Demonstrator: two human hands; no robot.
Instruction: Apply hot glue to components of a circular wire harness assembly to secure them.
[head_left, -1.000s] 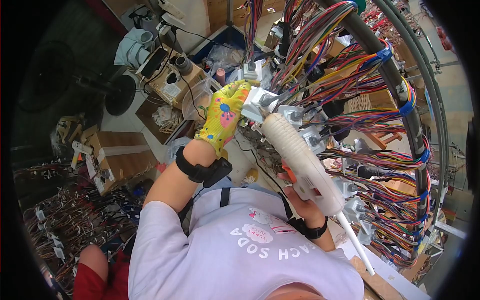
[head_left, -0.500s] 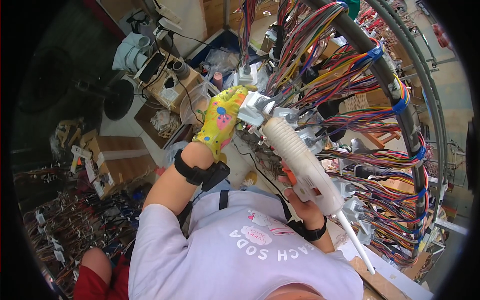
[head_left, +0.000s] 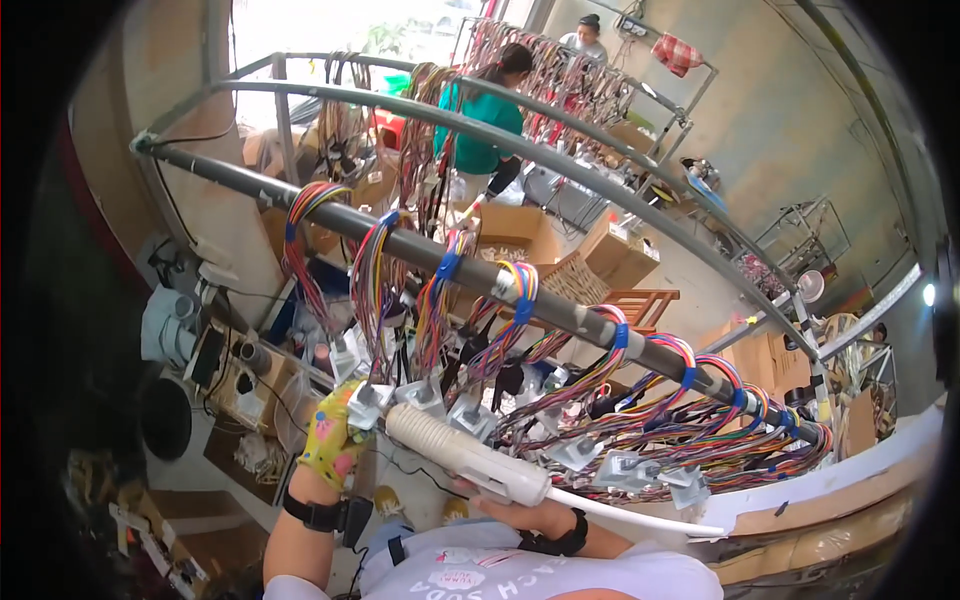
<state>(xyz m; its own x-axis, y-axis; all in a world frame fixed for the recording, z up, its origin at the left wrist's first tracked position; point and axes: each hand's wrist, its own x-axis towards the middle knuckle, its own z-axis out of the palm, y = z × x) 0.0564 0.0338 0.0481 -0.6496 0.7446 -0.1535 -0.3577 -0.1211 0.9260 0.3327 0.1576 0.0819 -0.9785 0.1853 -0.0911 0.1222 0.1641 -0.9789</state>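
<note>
My left hand (head_left: 330,442), in a yellow patterned glove, grips a white plastic connector housing (head_left: 368,407) with a bundle of coloured wires (head_left: 372,300) leading up from it. My right hand (head_left: 535,513) is bare and wraps round the handle of a white hot glue gun (head_left: 465,455), its fingers partly hidden beneath the body. The gun's nose points left and lies close against the housing; whether it touches cannot be made out. From its back end sticks a long white glue stick (head_left: 640,508). More white housings (head_left: 470,415) hang alongside on their own wires.
Wire bundles hang from a grey metal pipe (head_left: 400,240), tied with blue tape. Cardboard boxes (head_left: 515,232) and a wooden stool (head_left: 640,303) stand beyond it. A person in green (head_left: 480,125) works behind the rack, another person (head_left: 585,38) farther back. Left are cartons (head_left: 235,390) and cables.
The view has tipped up and turned, bringing the whole rack and the people behind it into sight. Both hands keep their grips, and the glue gun's nose stays by the housing.
</note>
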